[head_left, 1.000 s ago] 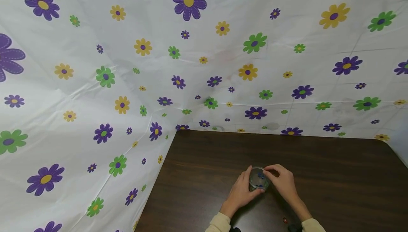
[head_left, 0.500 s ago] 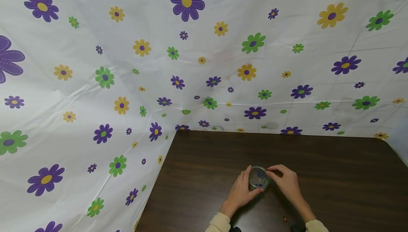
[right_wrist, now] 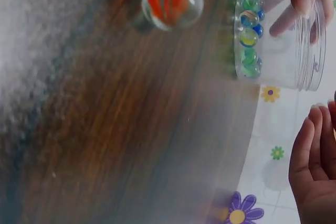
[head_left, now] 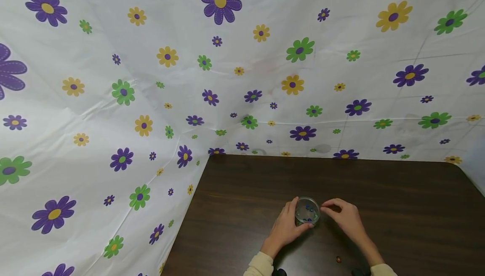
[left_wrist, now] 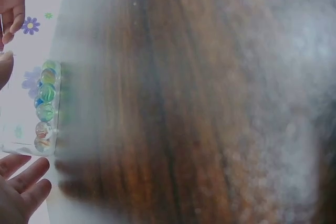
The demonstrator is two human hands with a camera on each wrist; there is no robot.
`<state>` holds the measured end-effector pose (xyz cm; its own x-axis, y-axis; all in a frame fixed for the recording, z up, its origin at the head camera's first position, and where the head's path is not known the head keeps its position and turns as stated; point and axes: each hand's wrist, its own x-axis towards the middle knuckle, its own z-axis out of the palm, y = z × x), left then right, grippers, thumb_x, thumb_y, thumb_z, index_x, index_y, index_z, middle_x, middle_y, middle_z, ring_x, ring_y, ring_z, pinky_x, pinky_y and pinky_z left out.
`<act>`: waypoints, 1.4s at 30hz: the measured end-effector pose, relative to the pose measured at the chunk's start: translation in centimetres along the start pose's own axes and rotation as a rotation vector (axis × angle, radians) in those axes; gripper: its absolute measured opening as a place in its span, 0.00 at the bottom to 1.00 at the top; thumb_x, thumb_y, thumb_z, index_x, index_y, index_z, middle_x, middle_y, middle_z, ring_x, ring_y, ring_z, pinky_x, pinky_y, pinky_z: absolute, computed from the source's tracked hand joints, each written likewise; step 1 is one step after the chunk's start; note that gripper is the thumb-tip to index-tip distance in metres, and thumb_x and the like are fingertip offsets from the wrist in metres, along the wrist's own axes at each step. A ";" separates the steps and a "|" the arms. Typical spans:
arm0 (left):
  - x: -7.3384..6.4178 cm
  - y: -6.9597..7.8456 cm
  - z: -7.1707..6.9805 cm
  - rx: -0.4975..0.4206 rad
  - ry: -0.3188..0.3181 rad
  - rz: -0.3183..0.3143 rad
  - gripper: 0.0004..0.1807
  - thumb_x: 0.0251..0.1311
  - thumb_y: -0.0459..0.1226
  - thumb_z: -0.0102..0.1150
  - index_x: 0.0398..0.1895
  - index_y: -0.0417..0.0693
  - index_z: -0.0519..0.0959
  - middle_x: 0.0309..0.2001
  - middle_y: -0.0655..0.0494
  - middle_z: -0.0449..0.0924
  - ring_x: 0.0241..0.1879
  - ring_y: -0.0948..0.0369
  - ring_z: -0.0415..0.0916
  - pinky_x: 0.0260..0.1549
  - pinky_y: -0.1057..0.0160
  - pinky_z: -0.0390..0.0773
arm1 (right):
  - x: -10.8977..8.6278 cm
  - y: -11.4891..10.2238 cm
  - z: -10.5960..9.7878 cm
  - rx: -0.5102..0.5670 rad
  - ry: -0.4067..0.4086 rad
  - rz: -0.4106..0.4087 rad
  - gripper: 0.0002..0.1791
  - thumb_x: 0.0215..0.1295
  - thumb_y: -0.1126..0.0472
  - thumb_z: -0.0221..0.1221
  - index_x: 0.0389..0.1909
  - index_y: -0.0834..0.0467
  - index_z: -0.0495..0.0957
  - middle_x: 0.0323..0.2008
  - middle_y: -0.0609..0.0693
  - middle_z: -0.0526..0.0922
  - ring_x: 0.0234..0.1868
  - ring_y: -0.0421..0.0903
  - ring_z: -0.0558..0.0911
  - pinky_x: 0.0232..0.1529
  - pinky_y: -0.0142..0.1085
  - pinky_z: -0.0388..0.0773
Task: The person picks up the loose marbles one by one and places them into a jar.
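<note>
A clear round jar stands on the dark table with green, blue and clear swirled marbles lying on its bottom. My left hand grips the jar's left side, thumb in front and fingers behind. Just right of the jar's rim hovers my right hand, apart from it, thumb and forefinger close together. In the right wrist view its fingers are loosely bent, and nothing shows between them. An orange-streaked clear marble lies on the table nearer to me, below the right hand.
The brown wood-grain table carries the jar and the loose marble. A white cloth with purple, green and yellow flowers hangs along the back and left of the table.
My right hand has drawn away from the jar's rim to the right. The left hand keeps its grip on the jar, and the loose orange marble stays where it was.
</note>
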<state>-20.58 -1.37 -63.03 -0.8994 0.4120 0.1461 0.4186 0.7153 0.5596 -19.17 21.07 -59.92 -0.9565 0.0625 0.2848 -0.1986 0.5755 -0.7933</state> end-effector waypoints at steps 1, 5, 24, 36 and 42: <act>0.0 0.0 0.0 -0.001 -0.001 -0.002 0.51 0.63 0.63 0.65 0.81 0.50 0.58 0.68 0.50 0.72 0.62 0.57 0.74 0.54 0.56 0.79 | 0.1 0.1 -0.2 0.006 -0.030 0.011 0.04 0.61 0.63 0.74 0.35 0.54 0.89 0.35 0.44 0.88 0.35 0.33 0.81 0.36 0.32 0.80; 0.1 0.0 0.0 -0.007 -0.006 -0.012 0.52 0.62 0.64 0.66 0.81 0.51 0.58 0.68 0.51 0.72 0.63 0.57 0.74 0.55 0.56 0.79 | 0.4 0.4 -1.4 0.058 -0.267 0.045 0.05 0.63 0.61 0.73 0.37 0.56 0.88 0.35 0.45 0.87 0.34 0.35 0.80 0.35 0.33 0.78; -0.3 0.1 0.0 -0.023 -0.001 -0.012 0.50 0.61 0.62 0.68 0.81 0.54 0.58 0.66 0.53 0.73 0.63 0.59 0.73 0.56 0.57 0.78 | 0.2 8.1 -1.3 0.210 -0.975 0.188 0.14 0.50 0.55 0.78 0.25 0.56 0.83 0.21 0.46 0.82 0.21 0.40 0.80 0.21 0.34 0.77; -0.3 0.1 -0.1 -0.019 0.000 -0.017 0.51 0.61 0.63 0.67 0.81 0.52 0.58 0.66 0.53 0.73 0.63 0.58 0.73 0.56 0.56 0.78 | -1.1 8.6 0.5 -0.154 -0.925 0.366 0.21 0.39 0.57 0.84 0.21 0.57 0.79 0.21 0.54 0.82 0.19 0.47 0.81 0.18 0.37 0.76; -0.2 0.1 -0.2 -0.019 -0.002 -0.007 0.51 0.62 0.63 0.66 0.81 0.51 0.58 0.66 0.51 0.73 0.63 0.56 0.74 0.56 0.55 0.79 | -1.9 4.9 0.1 -0.259 -0.912 0.394 0.22 0.41 0.60 0.83 0.22 0.59 0.75 0.20 0.55 0.80 0.16 0.48 0.81 0.17 0.36 0.77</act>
<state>-20.36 -1.45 -62.86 -0.9019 0.4084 0.1403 0.4099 0.7075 0.5756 -18.35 23.71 -64.42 -0.7634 -0.2963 -0.5740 0.1137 0.8131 -0.5709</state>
